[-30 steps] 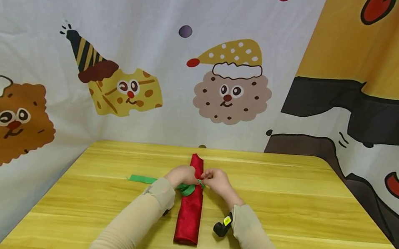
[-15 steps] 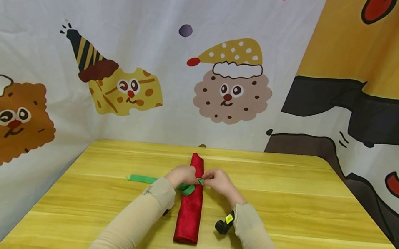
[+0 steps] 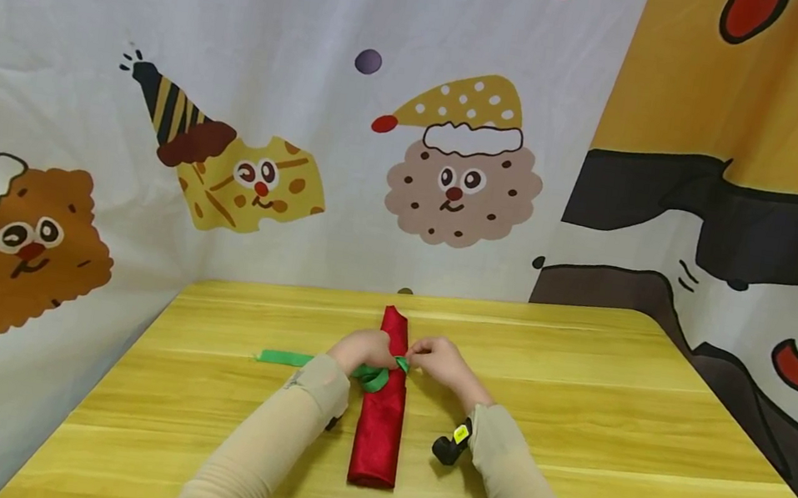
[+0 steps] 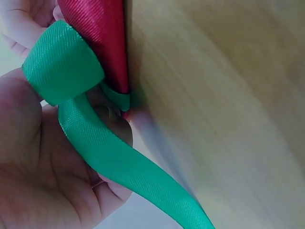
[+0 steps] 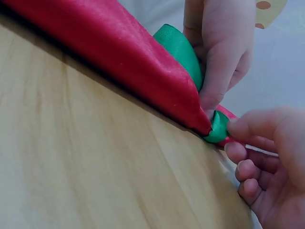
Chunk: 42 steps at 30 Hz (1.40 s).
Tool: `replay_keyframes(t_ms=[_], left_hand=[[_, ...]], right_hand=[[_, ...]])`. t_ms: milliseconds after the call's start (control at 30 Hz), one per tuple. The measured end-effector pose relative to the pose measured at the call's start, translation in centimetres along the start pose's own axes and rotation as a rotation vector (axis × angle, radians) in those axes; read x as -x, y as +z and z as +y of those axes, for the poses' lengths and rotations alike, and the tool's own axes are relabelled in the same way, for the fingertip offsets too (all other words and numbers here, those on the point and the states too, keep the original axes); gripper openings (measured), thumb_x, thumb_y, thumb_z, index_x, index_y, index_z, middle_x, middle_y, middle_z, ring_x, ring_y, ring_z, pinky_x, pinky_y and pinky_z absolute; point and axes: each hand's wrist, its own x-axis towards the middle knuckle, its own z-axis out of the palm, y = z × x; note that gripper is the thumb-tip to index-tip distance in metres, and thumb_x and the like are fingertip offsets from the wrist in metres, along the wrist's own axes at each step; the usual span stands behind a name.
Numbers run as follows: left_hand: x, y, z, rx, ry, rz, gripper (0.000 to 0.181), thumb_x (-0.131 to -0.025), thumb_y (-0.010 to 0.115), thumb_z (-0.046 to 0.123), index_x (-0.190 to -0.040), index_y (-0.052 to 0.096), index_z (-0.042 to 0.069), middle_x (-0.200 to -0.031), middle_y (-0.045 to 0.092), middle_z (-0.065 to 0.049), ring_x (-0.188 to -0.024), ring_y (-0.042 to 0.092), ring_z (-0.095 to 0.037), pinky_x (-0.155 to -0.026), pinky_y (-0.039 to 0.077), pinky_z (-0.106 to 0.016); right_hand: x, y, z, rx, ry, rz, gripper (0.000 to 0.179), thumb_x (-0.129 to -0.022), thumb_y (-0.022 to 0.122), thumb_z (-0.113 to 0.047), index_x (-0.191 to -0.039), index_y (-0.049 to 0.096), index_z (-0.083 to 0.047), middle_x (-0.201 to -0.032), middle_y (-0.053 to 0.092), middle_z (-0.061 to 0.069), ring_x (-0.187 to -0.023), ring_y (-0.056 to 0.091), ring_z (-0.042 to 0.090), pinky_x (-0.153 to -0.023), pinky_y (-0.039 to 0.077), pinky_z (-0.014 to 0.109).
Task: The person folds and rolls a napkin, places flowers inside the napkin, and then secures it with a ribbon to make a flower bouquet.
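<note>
A rolled piece of shiny red cloth (image 3: 377, 440) lies lengthwise on the table, pointing away from me. Round its middle runs a green ribbon (image 4: 138, 171), with a loop and a long tail on the left side. My left hand (image 3: 365, 350) bends over the roll and grips the ribbon close against the cloth; its fingertips are partly hidden. From the other side, my right hand (image 3: 443, 364) pinches a short green piece of the ribbon (image 5: 219, 128) between thumb and forefinger. Its other fingers are curled in the right wrist view.
The pale wooden table (image 3: 593, 443) extends to both sides of the roll. Behind it hangs a white curtain (image 3: 306, 35) printed with cartoon biscuits and cheese. A black wrist camera (image 3: 450, 448) sits under the right cuff.
The right hand has shifted very slightly to the right, and a bit more green ribbon shows between the hands. The left hand and the red roll stay in place.
</note>
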Motion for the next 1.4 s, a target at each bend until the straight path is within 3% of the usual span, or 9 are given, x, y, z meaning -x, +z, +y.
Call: replay_keyframes(t_ms=[233,600,1000,1100,1200,1300,1400], left_hand=[[0.0,0.1,0.3,-0.04,-0.011,0.01,0.036,-0.092,0.065,0.033,-0.065,0.051,0.013,-0.062,0.04,0.002,-0.06,0.041,-0.014,-0.061,0.038,-0.027],[0.3,0.2,0.7,-0.087,-0.026,0.031,0.036,-0.092,0.065,0.031,-0.064,0.05,0.014,-0.06,0.038,0.002,-0.058,0.04,-0.014,-0.06,0.037,-0.028],[0.0,0.3,0.4,-0.102,-0.066,0.051,0.033,-0.093,0.063,0.035,-0.07,0.058,0.013,-0.066,0.049,0.0,-0.067,0.051,-0.017,-0.066,0.043,-0.032],[0.0,0.1,0.2,-0.086,-0.042,0.033,0.036,-0.093,0.063,0.035,-0.066,0.054,0.012,-0.062,0.046,0.0,-0.061,0.049,-0.016,-0.064,0.043,-0.031],[-0.1,-0.2,-0.2,-0.027,-0.017,-0.007,0.045,-0.092,0.065,0.034,-0.058,0.045,0.012,-0.055,0.035,0.001,-0.05,0.036,-0.013,-0.055,0.037,-0.027],[-0.1,-0.4,-0.9,0.085,0.012,-0.06,0.053,-0.092,0.066,0.031,-0.051,0.038,0.013,-0.049,0.028,0.003,-0.044,0.024,-0.01,-0.048,0.029,-0.024],[-0.1,-0.4,-1.7,0.202,0.042,-0.09,0.054,-0.091,0.069,0.026,-0.049,0.035,0.014,-0.047,0.026,0.004,-0.042,0.022,-0.009,-0.045,0.026,-0.023]], right_hand=[[0.1,-0.2,0.3,0.008,-0.042,-0.058,0.014,-0.086,0.062,0.0,-0.085,0.075,-0.005,-0.089,0.07,0.003,-0.069,0.051,0.012,-0.062,0.043,0.026],[-0.3,0.7,0.4,0.095,-0.065,0.024,0.014,-0.076,0.068,0.004,-0.087,0.071,-0.005,-0.075,0.062,-0.001,-0.07,0.054,0.012,-0.063,0.046,0.027],[-0.3,0.7,-0.1,0.128,-0.052,0.032,0.008,-0.085,0.068,-0.003,-0.086,0.075,-0.003,-0.086,0.071,0.003,-0.077,0.06,0.012,-0.071,0.049,0.029],[-0.4,0.7,-0.2,0.132,-0.053,0.037,0.008,-0.087,0.068,-0.006,-0.086,0.076,-0.004,-0.085,0.071,0.003,-0.076,0.059,0.011,-0.07,0.048,0.029],[-0.3,0.5,-0.2,0.122,-0.032,0.043,0.009,-0.087,0.067,-0.007,-0.086,0.076,-0.004,-0.085,0.071,0.003,-0.072,0.057,0.011,-0.066,0.047,0.028],[-0.3,0.3,-0.2,0.109,-0.006,0.042,0.01,-0.086,0.067,-0.007,-0.087,0.076,-0.003,-0.084,0.07,0.003,-0.069,0.056,0.012,-0.064,0.047,0.028],[-0.3,0.0,0.1,0.103,0.008,0.034,0.011,-0.086,0.066,-0.008,-0.088,0.076,-0.003,-0.086,0.07,0.004,-0.07,0.056,0.012,-0.064,0.047,0.027]])
